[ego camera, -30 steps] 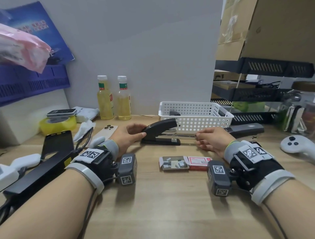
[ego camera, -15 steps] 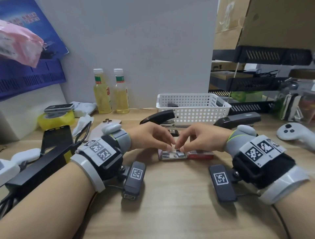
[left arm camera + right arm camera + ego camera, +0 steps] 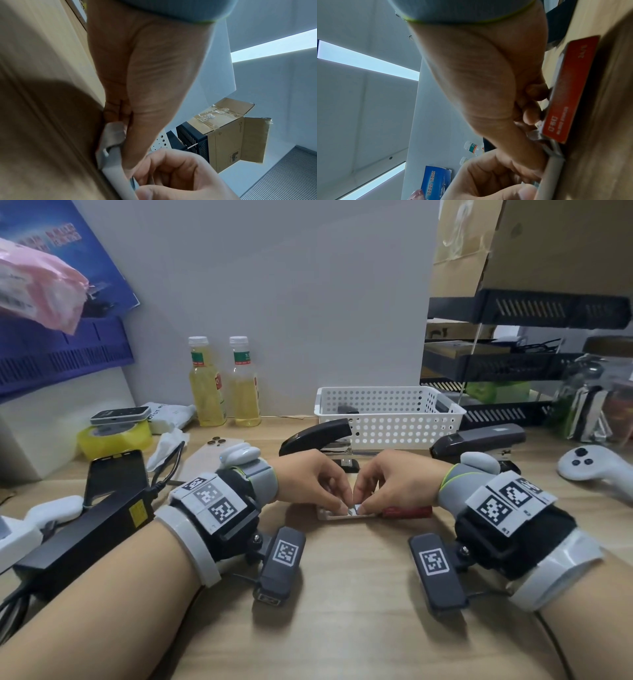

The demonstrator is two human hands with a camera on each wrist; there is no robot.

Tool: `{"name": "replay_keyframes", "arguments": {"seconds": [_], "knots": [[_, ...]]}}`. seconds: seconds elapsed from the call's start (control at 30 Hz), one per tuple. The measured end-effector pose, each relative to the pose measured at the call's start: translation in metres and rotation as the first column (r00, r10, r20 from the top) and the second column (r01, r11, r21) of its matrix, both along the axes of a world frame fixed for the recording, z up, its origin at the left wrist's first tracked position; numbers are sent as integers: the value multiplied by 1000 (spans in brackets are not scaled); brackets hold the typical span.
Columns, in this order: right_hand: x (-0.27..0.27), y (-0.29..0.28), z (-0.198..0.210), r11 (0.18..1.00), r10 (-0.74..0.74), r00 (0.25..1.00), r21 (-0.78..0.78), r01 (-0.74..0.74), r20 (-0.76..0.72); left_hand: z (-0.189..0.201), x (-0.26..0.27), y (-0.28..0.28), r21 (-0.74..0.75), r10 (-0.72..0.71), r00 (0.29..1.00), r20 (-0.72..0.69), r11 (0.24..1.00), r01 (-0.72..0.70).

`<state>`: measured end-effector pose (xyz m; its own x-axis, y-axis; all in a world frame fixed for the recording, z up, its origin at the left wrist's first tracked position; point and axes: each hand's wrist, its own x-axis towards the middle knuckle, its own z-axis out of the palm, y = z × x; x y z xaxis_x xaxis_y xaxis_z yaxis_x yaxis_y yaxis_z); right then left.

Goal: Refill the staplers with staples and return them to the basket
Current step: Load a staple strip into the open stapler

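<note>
A black stapler stands on the desk with its top lifted open, in front of the white perforated basket. A second dark stapler lies shut to its right. Nearer me lies the staple box: a white tray beside its red sleeve. My left hand pinches the tray's edge. My right hand pinches a shiny staple strip in the tray, just beside the red sleeve. My fingers hide most of the tray's contents.
Two yellow drink bottles stand at the back wall. A phone, a tape roll, a black bar and cables crowd the left. A white controller lies at the right. A dark object sits in the basket.
Both hands have let go of the open stapler and come together over the staple box. In the last half second their fingertips have dropped into the tray.
</note>
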<state>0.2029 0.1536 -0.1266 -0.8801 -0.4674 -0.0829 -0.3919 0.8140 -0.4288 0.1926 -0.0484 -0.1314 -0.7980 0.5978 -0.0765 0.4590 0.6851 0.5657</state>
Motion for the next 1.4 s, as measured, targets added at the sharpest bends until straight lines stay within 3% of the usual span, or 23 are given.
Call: {"name": "replay_keyframes", "arguments": {"seconds": [0.13,0.3,0.4,0.5,0.63,0.77,0.93,1.03,1.13,1.4], "knots": [[-1,6,1,997,-5,1000,-73,4,-12,0,-3,1,64,21,1000,-4,998,-20],[-9,18,0,910,-38,999,-413,48,33,-4,-9,-4,313,51,990,132,945,-90],[-11,16,0,815,-36,999,-579,40,19,-9,-13,-4,557,9,940,340,804,-209],[-8,12,-2,740,-30,999,-671,37,22,-8,-15,0,684,-121,839,530,645,-339],[-5,5,-2,708,-27,1000,-706,21,3,-5,-17,2,710,-199,769,607,570,-413],[-6,1,-4,742,-59,998,-670,24,-30,-6,-16,8,696,-198,731,653,537,-477],[-11,0,-9,778,-78,994,-628,16,-71,-6,-14,16,619,-182,629,756,512,-596],[-14,0,-11,781,-93,993,-623,29,-71,-4,-11,20,574,-179,581,794,535,-620],[-15,0,-12,778,-99,992,-628,29,-77,-4,-9,20,562,-170,578,798,553,-615],[-12,2,-10,785,-112,990,-619,35,-85,-6,-9,16,619,-235,596,768,511,-596]]}}
